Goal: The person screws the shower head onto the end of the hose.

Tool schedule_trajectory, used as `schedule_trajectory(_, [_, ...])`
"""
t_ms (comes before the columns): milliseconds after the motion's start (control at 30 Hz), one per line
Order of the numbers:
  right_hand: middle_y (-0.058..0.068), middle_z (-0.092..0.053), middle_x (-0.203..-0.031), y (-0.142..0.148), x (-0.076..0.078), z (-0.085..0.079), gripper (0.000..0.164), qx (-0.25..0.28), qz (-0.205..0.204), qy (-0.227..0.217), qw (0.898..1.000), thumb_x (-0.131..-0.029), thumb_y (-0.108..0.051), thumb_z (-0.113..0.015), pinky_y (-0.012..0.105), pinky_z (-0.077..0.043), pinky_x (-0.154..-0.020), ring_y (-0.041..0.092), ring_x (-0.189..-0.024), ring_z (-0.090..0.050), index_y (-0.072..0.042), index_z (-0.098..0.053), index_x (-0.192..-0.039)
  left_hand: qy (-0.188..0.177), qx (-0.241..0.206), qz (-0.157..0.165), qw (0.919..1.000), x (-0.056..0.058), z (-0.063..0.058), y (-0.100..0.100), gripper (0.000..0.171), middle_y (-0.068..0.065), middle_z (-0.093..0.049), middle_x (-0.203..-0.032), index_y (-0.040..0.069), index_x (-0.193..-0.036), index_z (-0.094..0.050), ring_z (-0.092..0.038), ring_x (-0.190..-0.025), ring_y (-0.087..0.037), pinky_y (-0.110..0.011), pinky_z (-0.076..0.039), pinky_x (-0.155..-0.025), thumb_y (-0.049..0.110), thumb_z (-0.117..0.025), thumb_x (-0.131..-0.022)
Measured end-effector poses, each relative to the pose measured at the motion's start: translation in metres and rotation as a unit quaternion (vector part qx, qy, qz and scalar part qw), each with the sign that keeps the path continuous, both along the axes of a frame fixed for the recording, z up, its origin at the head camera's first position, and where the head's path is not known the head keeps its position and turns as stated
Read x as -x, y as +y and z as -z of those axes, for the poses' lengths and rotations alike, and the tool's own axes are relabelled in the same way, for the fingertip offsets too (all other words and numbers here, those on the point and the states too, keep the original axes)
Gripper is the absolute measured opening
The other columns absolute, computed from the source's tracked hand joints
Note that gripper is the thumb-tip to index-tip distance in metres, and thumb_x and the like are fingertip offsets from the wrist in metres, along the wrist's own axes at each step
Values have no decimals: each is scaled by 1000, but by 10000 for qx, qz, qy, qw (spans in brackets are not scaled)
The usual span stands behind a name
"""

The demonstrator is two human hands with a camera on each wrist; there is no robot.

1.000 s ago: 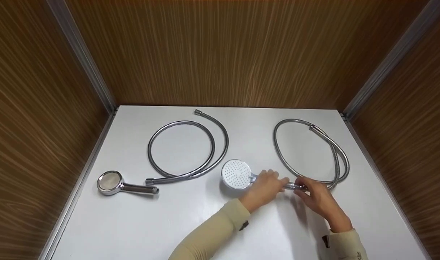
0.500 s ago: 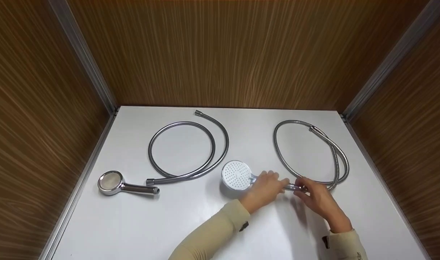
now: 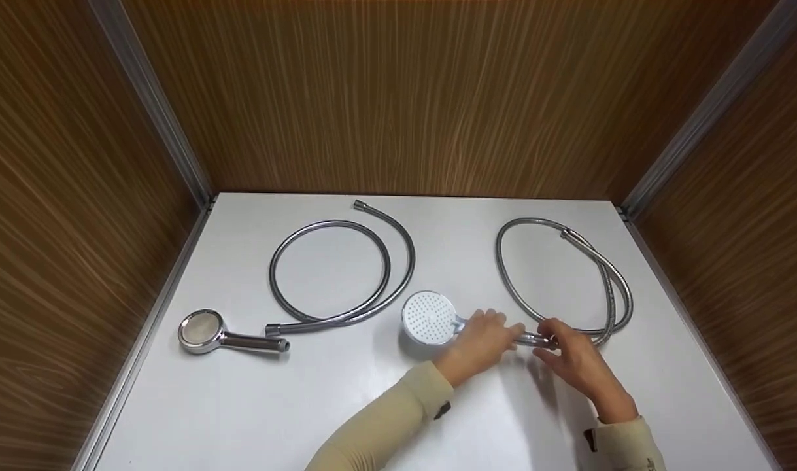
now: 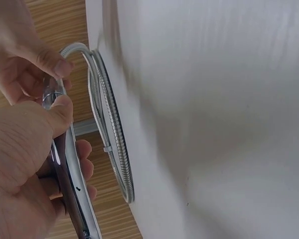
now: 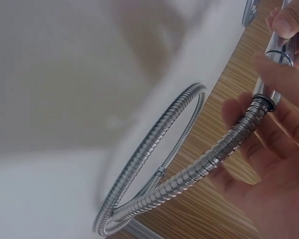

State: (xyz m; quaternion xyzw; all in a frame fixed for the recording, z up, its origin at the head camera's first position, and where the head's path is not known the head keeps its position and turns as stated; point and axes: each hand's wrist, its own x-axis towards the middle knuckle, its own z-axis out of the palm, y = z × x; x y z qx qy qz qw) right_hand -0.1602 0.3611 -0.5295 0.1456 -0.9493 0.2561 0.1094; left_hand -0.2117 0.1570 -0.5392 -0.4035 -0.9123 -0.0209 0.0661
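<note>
Right wrist view: right hand [image 5: 279, 194] loosely curled round the metal collar [image 5: 263, 91] ending the hose [image 5: 189, 177]. Risk, my judgement: springy hose could pull the collar crooked, seating it badly. Left wrist view: left hand [image 4: 20, 159] wrapped round the handle of the shower head [image 4: 75, 184]. Head view: shower head mid-scene over white table [image 3: 241, 412]; wood-grain panels [image 3: 398, 98] left, far, right.

Handle [image 4: 75, 177] partly behind left hand [image 3: 482, 340]

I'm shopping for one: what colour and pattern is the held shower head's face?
The shower head's face is whitish, dotted with grey, clearest in the head view.
</note>
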Motion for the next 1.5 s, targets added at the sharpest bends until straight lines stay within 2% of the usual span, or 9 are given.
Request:
schedule_trajectory(133, [-3, -71, -88, 1, 1, -1, 33, -88, -8, -42, 10000, -79, 5, -86, 38, -57, -74, 21, -82, -72, -11, -65, -98, -9, -29, 34, 10000, 0, 0, 0, 33, 5, -70, -102, 34, -132, -64, -58, -88, -11, -25, -47, -81, 47, -61, -103])
schedule_trajectory(400, [-3, -71, -91, 3, 0, 2, 29, -77, -283, 271, 9992, -79, 4, -86, 37, -57, -74, 13, -82, -67, -10, -70, -100, 219, -24, 29, 9998, 2, 1, -1, 30, 6, -70, -99, 34, -128, -65, -58, -85, -11, -25, -48, -78, 49, -61, -102])
schedule_trajectory(600, [1, -73, -95, 1, -1, -1, 33, 65, -160, 59, 9998, -81, 2, -85, 44, -60, -77, 26, -86, -74, -5, -69, -109, 5, 3, -47, 10000, 1, 1, -1, 32, 5, -69, -101, 35, -132, -63, -58, -87, -12, -26, -48, -80, 49, -60, -103])
schedule_trajectory(700, [2, -74, -94, 0, 0, -2, 33, 20, -79, -57, 10000, -81, 2, -85, 43, -60, -77, 28, -87, -75, -6, -67, -107, -74, 22, -45, 10000, 1, 0, 0, 31, 5, -69, -101, 35, -131, -63, -57, -87, -11, -26, -48, -80, 49, -59, -103])
schedule_trajectory(900, [-3, -72, -90, 1, -1, 0, 32, -64, -46, -97, 9999, -79, 3, -86, 37, -57, -74, 22, -85, -72, -12, -64, -98, -155, 72, -5, 9999, 0, 0, 1, 30, 5, -68, -101, 34, -130, -62, -56, -87, -11, -25, -47, -81, 48, -58, -104])
schedule_trajectory(1233, [-7, -69, -89, 2, -3, 3, 29, 4, -291, 218, 9993, -79, 4, -86, 34, -55, -72, 8, -80, -63, -10, -68, -98, -288, 4, -3, 9996, -1, 0, -1, 33, 4, -69, -103, 34, -133, -63, -57, -88, -12, -26, -48, -81, 47, -60, -103])
schedule_trajectory(1333, [-5, -71, -90, 1, -3, 2, 28, 39, -273, 211, 9994, -79, 3, -85, 36, -56, -73, 11, -81, -66, -9, -69, -99, -350, -19, -4, 9994, -1, 0, -1, 32, 5, -68, -102, 35, -133, -62, -56, -88, -11, -25, -47, -81, 47, -61, -103])
schedule_trajectory(1500, [0, -74, -92, -1, -3, 1, 32, 54, -99, -29, 9999, -80, 4, -85, 40, -60, -76, 24, -86, -75, -8, -67, -102, -160, 1, -37, 9999, 0, 2, 0, 33, 6, -69, -101, 36, -133, -63, -58, -88, -11, -25, -46, -81, 49, -60, -102])
